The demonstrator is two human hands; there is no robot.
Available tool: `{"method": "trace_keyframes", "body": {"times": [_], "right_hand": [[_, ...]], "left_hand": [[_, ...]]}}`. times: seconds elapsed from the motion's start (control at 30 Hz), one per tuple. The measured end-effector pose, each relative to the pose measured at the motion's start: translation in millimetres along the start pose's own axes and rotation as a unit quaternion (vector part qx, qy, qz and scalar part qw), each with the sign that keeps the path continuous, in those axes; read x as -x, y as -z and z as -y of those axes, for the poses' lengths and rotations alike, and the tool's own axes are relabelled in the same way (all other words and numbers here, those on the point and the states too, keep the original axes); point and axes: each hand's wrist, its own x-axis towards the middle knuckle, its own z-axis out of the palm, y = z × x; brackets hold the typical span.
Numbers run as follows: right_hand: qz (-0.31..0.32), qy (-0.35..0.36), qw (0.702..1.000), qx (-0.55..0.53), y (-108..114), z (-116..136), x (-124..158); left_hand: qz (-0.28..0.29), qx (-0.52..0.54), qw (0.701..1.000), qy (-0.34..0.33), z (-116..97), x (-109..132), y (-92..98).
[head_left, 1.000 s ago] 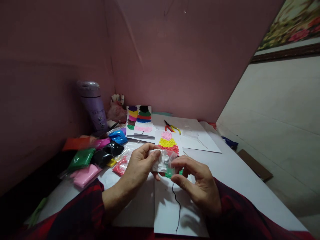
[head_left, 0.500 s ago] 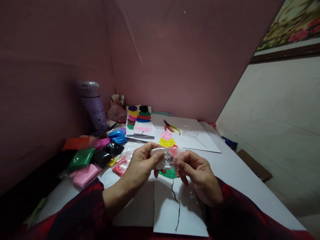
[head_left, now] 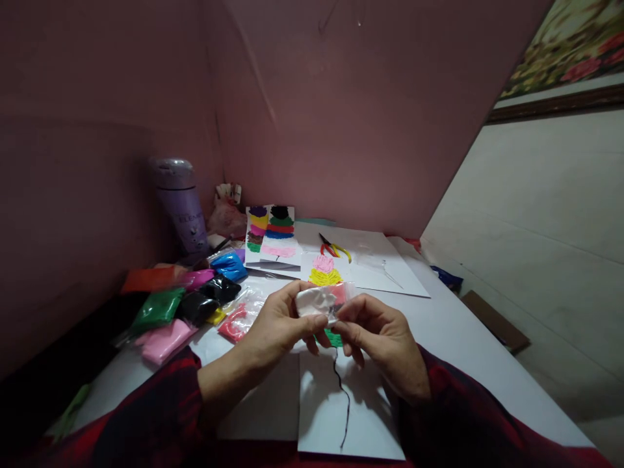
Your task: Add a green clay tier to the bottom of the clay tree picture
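Between my two hands is a small clear plastic bag of white modelling clay (head_left: 314, 301), raised over the sheet in front of me. My left hand (head_left: 283, 318) grips its left end, thumb across the front. At the right edge, the fingertips of my right hand (head_left: 383, 335) pinch the plastic. Beneath them lies a white sheet (head_left: 319, 409) bearing textured bands of pink (head_left: 323, 263), yellow (head_left: 325, 277) and green clay (head_left: 333, 337), with a dark wavy string (head_left: 347, 403) running down from them. The bag and fingers hide the middle of the bands.
Bags of coloured clay (head_left: 158, 309) pile up at the left, with an opened red bag (head_left: 236, 325) nearest my left hand. Behind stand a purple bottle (head_left: 182, 211) and finished clay cards (head_left: 280, 227). Pliers (head_left: 335, 249) lie on a white board (head_left: 390, 260) at the back.
The bag has turned and tilted slightly, showing more of its white clay. My right fingertips have shifted left and lower along its edge.
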Motion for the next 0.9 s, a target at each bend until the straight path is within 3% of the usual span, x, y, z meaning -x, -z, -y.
{"method": "trace_keyframes", "body": {"times": [0.3, 0.9], "right_hand": [[0.051, -0.057, 0.997, -0.028, 2.2, -1.4, -2.8], [0.08, -0.027, 0.996, -0.036, 5.2, -5.7, -3.0]], "left_hand": [[-0.039, -0.015, 0.999, 0.009, -1.4, 1.3, -0.3], [-0.042, -0.01, 0.999, -0.032, 2.0, 0.1, 2.5]]}}
